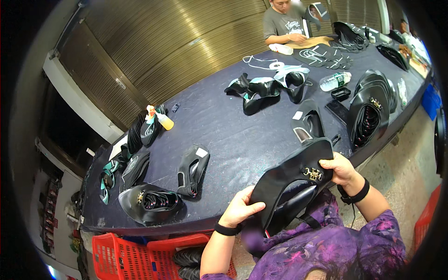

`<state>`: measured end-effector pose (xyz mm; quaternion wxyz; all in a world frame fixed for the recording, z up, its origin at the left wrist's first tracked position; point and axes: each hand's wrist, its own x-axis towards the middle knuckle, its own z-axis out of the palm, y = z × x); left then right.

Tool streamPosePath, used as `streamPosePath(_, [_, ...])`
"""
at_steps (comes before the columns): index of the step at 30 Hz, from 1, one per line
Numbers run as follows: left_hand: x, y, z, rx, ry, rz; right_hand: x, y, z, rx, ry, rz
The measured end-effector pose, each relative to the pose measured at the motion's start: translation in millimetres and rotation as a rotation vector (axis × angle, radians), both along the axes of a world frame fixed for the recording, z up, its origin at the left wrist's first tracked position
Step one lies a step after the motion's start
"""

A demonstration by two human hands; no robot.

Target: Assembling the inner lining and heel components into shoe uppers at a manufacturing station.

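- Purple floral shirt [298,254] sits closest to lens. Rest, left to right?
- Red perforated basket [109,254], below the table. Above it, nested stack of black shoe uppers [149,205] with a gold horsebit, close to the front edge. Then one white-tagged upper [192,170].
- Risk there?
- A wide left elbow could nudge that stack over, likely basketward.
- Grip?
- Left hand [240,207] pinches the near-left end of the black horsebit upper [280,175], thumb on top. Right hand [340,169] pinches the far-right end, thumb beside the gold horsebit ornament [313,174]. Fingers underneath mostly hidden.
- Where's the piece?
- Tilted between both hands at the near table edge, partly over the lap.
- What fails?
- Uneven pull could crease or stretch it. Loose pinch: likely drops lapward. Right wristband [357,191] might catch its edge.
- Edges, room?
- Left: dark tabletop [233,149] gives a usable lane between tagged upper and held one. Straight ahead: second tagged upper [308,119], just behind; can't tell if touching. Pushing forward would probably shove it. Right: tight. Phone [337,111], then tall nested stack [368,116] near the table's right edge.
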<state>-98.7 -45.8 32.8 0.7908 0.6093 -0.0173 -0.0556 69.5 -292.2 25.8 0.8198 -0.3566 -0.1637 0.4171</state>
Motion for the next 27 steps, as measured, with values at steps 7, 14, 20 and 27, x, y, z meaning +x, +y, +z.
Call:
streamPosePath(7, [-12, -10, 70, 1.554, -0.807, 0.237, 22, -8, 7, -0.006, -0.704, -0.009])
streamPosePath(14, [36, 7, -52, 1.964, -0.87, 0.079, 63, 15, -20, -0.765, -2.263, -0.059])
streamPosePath(20, [32, 6, -60, 1.878, -0.82, 0.011, 1, 45, -45, -0.489, -2.035, -0.028])
streamPosePath(27, [18, 14, -68, 1.741, -0.701, 0.013, -9, 61, -83, -0.582, -2.229, 0.043])
